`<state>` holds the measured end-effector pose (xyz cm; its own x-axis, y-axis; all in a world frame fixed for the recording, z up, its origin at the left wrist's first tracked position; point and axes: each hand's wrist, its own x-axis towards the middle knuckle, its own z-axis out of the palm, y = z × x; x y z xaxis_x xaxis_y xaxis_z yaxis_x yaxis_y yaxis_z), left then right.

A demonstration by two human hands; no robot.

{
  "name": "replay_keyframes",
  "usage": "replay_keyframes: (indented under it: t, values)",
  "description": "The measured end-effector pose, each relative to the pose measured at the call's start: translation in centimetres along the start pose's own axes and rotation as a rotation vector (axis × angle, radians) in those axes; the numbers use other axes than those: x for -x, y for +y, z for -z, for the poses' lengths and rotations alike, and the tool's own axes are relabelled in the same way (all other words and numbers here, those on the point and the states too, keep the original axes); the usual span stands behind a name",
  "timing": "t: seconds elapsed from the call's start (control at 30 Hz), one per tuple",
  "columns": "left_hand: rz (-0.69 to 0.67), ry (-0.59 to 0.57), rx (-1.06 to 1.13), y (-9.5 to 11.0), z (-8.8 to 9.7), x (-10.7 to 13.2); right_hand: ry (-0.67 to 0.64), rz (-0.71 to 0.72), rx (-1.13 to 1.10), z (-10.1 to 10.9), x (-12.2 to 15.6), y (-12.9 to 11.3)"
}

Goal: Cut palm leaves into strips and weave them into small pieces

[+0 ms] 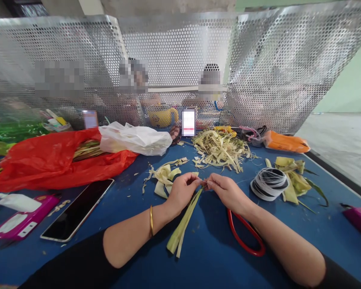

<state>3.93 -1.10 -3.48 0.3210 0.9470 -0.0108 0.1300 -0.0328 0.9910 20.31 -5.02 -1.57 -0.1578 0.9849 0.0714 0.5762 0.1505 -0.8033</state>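
Note:
My left hand (183,192) is closed, with thumb and finger pinching the top of a bundle of pale green husk strips (185,224). The loose ends of the strips hang down toward me and fan slightly apart. Close beside it, my right hand (225,190) pinches a thin thread at the bundle's tip; the fingertips hide most of it. Under the right wrist lies a red loop handle (246,237), apparently of scissors, the rest covered by the hand. A spool of white thread (270,184) stands right of that hand.
Husk scraps (221,148) are heaped behind my hands, with larger husk pieces (165,176) nearer. On the left lie a red plastic bag (42,160), a white bag (135,138), a dark phone (78,210) and a purple device (24,218). A perforated metal screen (180,44) closes the back.

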Motion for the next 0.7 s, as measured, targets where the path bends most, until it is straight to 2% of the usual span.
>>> replay_keyframes:
  t: [0.13, 0.33, 0.5, 0.7]
  values:
    - [0.125, -0.048, 0.085, 0.18, -0.06, 0.03, -0.037, -0.005, 0.02, 0.12, -0.05, -0.02]
    - [0.196, -0.148, 0.22, 0.16, -0.07, -0.05, -0.082, -0.02, 0.018, 0.02, -0.16, 0.02]
    - [0.272, -0.18, 0.158, -0.11, -0.02, -0.17, 0.039, 0.032, -0.036, -0.18, -0.3, 0.28]
    - [0.267, -0.259, 0.076, 0.11, 0.15, -0.23, 0.096, -0.067, -0.223, -0.34, -0.49, 0.12]
